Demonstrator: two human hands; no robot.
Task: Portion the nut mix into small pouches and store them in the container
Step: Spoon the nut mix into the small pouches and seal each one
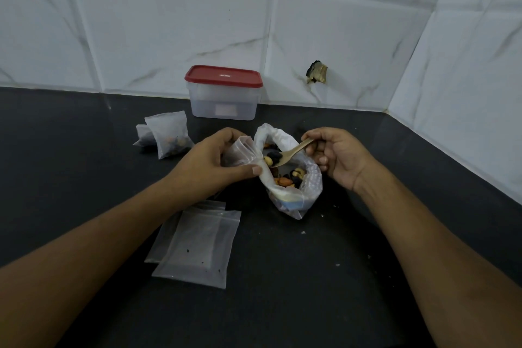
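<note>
Left hand grips a small pouch; right hand pinches a wooden spoon over the nut bag (logo on the container unreadable).

Left forearm reaching in from lower left to frame centre, left hand curled, thumb and fingers pinching a small pouch, right forearm from lower right, right hand pinching a spoon by its handle
</note>
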